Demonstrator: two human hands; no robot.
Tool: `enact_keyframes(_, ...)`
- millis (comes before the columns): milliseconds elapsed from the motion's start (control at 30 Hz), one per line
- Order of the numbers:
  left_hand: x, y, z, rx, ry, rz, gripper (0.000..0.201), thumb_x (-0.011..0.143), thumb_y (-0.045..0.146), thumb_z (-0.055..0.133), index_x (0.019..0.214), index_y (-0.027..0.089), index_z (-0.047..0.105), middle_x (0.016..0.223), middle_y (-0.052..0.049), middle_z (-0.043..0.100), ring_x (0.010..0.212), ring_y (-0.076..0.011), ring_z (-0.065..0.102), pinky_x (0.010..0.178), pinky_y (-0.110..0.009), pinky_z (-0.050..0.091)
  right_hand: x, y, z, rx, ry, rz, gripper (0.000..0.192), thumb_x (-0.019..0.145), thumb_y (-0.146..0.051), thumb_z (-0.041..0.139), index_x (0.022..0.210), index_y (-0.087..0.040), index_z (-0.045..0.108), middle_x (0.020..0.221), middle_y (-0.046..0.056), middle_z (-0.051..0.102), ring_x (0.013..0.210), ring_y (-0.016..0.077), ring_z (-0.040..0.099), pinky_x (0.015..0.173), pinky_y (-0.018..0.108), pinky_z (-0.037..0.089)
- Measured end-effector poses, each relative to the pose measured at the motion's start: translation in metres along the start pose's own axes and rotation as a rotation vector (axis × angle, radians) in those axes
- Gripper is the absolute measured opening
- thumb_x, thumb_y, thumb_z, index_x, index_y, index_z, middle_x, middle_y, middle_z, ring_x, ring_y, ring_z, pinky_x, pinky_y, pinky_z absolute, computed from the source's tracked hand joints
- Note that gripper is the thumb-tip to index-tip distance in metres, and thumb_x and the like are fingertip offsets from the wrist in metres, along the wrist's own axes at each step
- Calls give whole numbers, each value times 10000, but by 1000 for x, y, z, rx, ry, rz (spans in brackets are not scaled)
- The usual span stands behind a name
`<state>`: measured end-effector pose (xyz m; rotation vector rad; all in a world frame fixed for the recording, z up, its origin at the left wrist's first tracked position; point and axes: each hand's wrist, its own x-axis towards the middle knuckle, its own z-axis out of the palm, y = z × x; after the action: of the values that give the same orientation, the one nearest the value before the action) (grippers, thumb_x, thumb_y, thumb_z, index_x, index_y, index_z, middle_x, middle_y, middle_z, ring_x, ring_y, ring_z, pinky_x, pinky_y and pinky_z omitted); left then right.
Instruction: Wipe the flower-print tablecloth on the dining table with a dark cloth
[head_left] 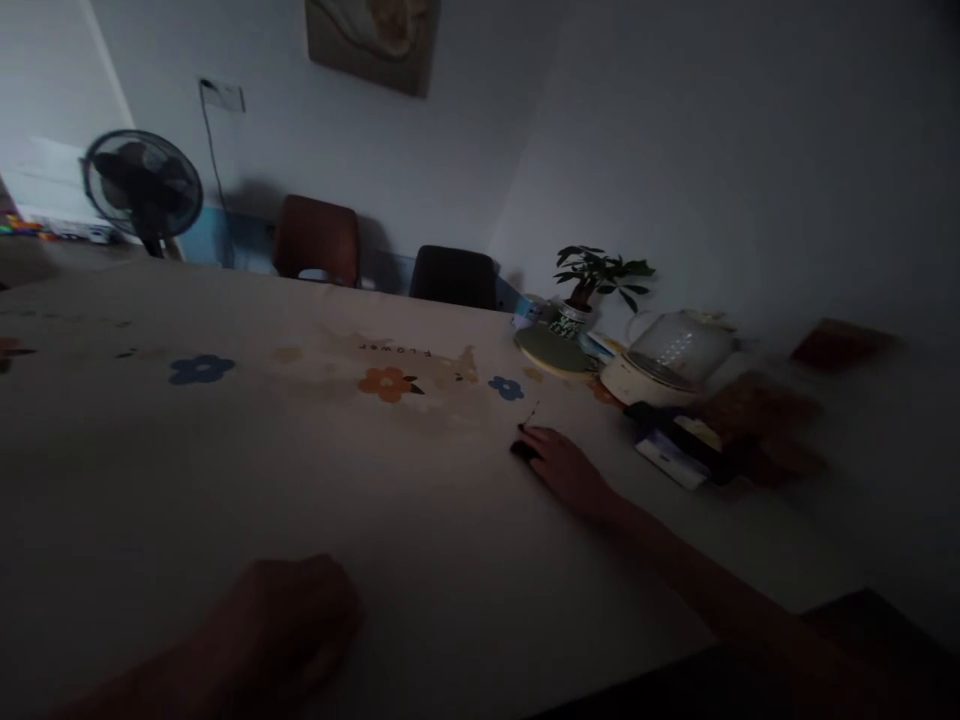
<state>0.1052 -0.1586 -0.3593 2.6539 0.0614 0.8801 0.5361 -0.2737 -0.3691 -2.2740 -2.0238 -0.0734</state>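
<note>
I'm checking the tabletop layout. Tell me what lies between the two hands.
In the head view, only bare tablecloth lies between the left hand and the right hand, which rests on a small dark thing.

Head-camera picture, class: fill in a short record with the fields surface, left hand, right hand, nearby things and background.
surface: pale tablecloth printed with flowers, in dim light
left hand: left hand resting on the cloth as a loose fist, holding nothing visible
right hand: right hand stretched forward, fingertips on a small dark object; its kind and the grip are too dark to tell
nearby things: glass kettle on a cream base, small potted green plant, round green mat
background: black standing fan, brown chair, dark chair
</note>
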Motion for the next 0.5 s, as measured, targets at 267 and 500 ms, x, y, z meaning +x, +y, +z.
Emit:
enact_keyframes(267,5,15,3,-35,-4,117,195,858,56,377,734,199,419,623,18,493,527,-120,404,485,-289,221,37,-106,-4,127,-48,-424,500,1056,-425,327,1476,-205,485,1517,91,431,1420,249,333,1178,498,290)
enact_keyframes(500,8,22,-7,67,-127,227,203,967,172,515,768,193,478,680,32,565,573,-114,472,499,-289,301,133,-193,0,188,-72,-627,457,1067,-399,399,1464,-192,491,1527,70,423,1422,213,331,1196,432,246)
